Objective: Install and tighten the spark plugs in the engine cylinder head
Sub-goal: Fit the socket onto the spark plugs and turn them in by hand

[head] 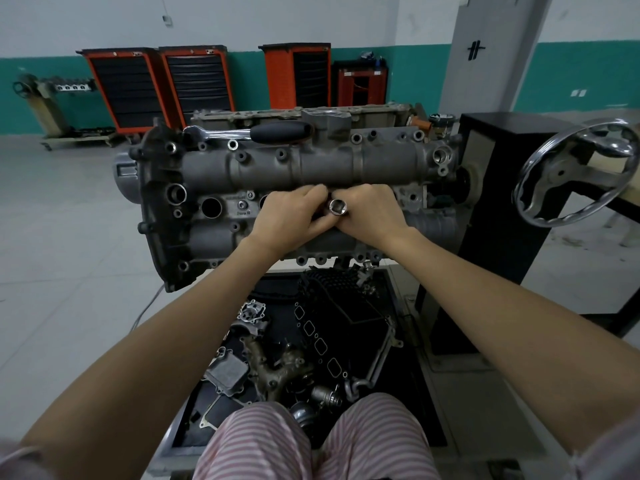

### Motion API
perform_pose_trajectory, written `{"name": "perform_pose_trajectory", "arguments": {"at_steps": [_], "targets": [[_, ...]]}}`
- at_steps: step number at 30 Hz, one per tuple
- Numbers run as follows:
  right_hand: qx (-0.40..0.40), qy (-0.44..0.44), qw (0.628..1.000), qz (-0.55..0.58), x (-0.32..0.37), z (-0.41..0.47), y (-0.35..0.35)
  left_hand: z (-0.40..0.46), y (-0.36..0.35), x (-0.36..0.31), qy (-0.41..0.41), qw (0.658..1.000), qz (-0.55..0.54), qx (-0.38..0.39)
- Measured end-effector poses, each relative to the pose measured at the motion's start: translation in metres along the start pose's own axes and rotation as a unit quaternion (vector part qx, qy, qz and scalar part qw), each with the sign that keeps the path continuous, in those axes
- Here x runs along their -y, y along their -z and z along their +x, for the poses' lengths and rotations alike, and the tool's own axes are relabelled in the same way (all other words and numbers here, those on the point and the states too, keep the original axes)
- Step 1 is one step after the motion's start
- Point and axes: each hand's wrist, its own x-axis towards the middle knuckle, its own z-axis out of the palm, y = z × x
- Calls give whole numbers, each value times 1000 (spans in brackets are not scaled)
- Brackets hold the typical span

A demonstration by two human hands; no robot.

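The grey cylinder head (pixel 242 168) lies across an engine stand in front of me. Both hands meet at its middle row of plug wells. A chrome socket (pixel 337 206) stands up with its open end facing me, and my right hand (pixel 372 216) grips it. My left hand (pixel 294 216) has its fingers curled against the socket's left side, pinching something hidden beneath them. An open plug well (pixel 210 207) shows to the left of my hands. A ratchet with a black handle (pixel 256 132) rests on top of the head. No spark plug shows.
A chrome handwheel (pixel 575 174) on the black stand column (pixel 491 202) sticks out at right. A tray of loose engine parts (pixel 311 358) lies below the head, above my knees. Orange tool cabinets (pixel 194 84) line the far wall.
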Motion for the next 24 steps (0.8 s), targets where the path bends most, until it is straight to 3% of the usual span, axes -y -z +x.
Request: {"name": "perform_pose_trajectory", "arguments": {"at_steps": [3,14,24], "targets": [[7,-10,1000,-1,-2,1,-1,-1,-1,0,-26,1000,1,-5],[53,8,998,-37,-2,1,-1,-1,1,-3,11,1000,-18,10],[45,1,999,-20,-2,0,-1,-2,0,-4,18,1000,-5,0]]}}
